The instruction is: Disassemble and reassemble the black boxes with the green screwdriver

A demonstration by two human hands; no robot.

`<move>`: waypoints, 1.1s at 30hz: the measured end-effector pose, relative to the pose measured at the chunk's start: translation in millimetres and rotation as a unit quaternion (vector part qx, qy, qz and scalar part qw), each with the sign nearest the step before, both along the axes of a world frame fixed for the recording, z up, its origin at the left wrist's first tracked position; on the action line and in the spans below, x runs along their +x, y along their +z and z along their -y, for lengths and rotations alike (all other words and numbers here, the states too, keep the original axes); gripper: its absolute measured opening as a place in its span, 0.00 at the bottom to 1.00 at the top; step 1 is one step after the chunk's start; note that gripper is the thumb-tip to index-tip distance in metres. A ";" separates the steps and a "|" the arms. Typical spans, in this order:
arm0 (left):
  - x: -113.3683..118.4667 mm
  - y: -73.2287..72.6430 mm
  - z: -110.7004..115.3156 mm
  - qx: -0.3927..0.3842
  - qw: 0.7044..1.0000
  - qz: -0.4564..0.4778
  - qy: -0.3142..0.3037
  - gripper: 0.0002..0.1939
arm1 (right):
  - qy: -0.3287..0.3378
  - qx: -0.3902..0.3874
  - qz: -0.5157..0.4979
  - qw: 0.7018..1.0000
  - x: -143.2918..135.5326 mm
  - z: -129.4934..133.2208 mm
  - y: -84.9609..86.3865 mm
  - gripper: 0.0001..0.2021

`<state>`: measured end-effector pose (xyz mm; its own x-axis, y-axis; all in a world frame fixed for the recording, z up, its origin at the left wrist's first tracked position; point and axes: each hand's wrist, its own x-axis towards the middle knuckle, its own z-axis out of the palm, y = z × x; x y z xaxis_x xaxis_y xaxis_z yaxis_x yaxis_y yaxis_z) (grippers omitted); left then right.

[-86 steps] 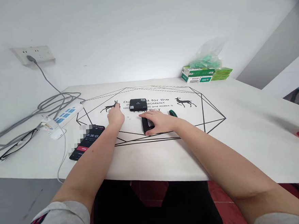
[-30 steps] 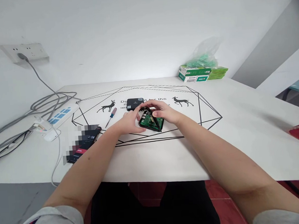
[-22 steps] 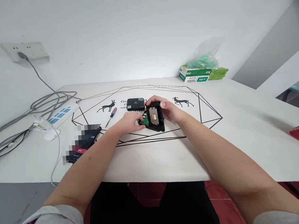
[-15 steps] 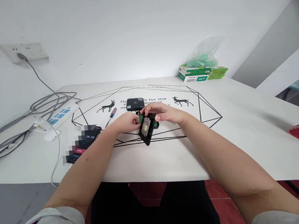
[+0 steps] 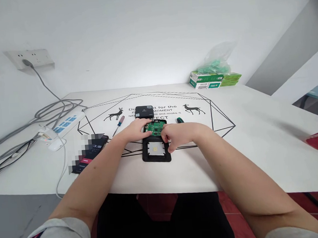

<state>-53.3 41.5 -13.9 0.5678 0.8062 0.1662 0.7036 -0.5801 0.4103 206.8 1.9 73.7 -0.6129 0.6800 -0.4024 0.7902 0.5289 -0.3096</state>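
Note:
A green circuit board [image 5: 156, 127] sits in a black case half. Close in front of it lies a black cover [image 5: 156, 159], flat on the table, with a silvery plate on its inner side. My left hand [image 5: 136, 130] grips the left edge of the case half, its fingers along the far side and thumb at the near left. My right hand [image 5: 178, 134] has its fingers bent over the right end of the board and the cover's upper right corner, thumb by the cover's edge. Its fingertips are partly hidden.
Behind the board lies a closed black box [image 5: 144, 111]. A screwdriver [image 5: 119, 125] lies left; a green handle [image 5: 180, 120] shows beyond my right hand. A phone [image 5: 92, 152], a power strip [image 5: 67, 126] and cables are further left. Green-and-white boxes [image 5: 207, 79] stand at the back right.
The black cover, earlier tilted up in my right hand, now lies flat in front of the board. The board is uncovered, and my right hand has moved slightly down and right. The green handle has come into view.

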 end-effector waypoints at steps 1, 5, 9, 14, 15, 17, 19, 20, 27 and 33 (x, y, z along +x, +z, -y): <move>-0.2 -0.7 -0.5 0.003 1.000 0.003 0.000 0.35 | 0.006 -0.002 -0.001 1.000 -2.0 -1.3 -3.0 0.14; 1.3 -2.7 -2.2 0.003 1.000 -0.014 0.001 0.34 | 0.008 -0.019 -0.008 1.000 -2.7 -3.5 -5.7 0.12; 4.0 -1.6 -1.3 0.007 1.000 -0.020 0.008 0.37 | 0.014 0.017 -0.017 1.000 -4.4 -6.1 -8.1 0.14; 5.9 3.7 3.1 0.021 1.000 0.002 0.002 0.31 | 0.023 0.186 -0.189 0.964 -23.6 -22.4 -42.9 0.02; 6.2 4.4 3.7 0.026 1.000 0.003 0.003 0.29 | 0.016 0.211 -0.222 0.952 -28.4 -26.4 -52.9 0.04; 6.3 5.1 4.1 0.035 0.999 0.004 0.015 0.29 | 0.015 0.224 -0.270 0.936 -36.4 -33.7 -70.9 0.11; 5.7 5.2 3.6 0.032 0.999 0.005 0.031 0.37 | 0.011 0.209 -0.280 0.937 -41.1 -39.2 -82.3 0.13; 5.1 5.2 3.1 0.020 0.999 0.006 0.036 0.41 | 0.000 0.201 -0.278 0.939 -42.6 -41.3 -84.8 0.13; 4.7 9.1 -0.4 -0.056 0.998 0.011 0.041 0.58 | -0.063 0.147 -0.223 0.962 -56.5 -53.3 -70.5 0.07; 9.0 10.8 0.3 -0.072 0.996 0.032 0.051 0.60 | -0.087 0.118 -0.201 0.969 -63.5 -64.7 -63.1 0.07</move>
<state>-44.4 41.2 -3.1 0.4729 0.8777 0.0775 0.7256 -0.4378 0.5309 143.3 66.6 10.6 -0.5559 0.8309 0.0239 0.7140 0.4920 -0.4981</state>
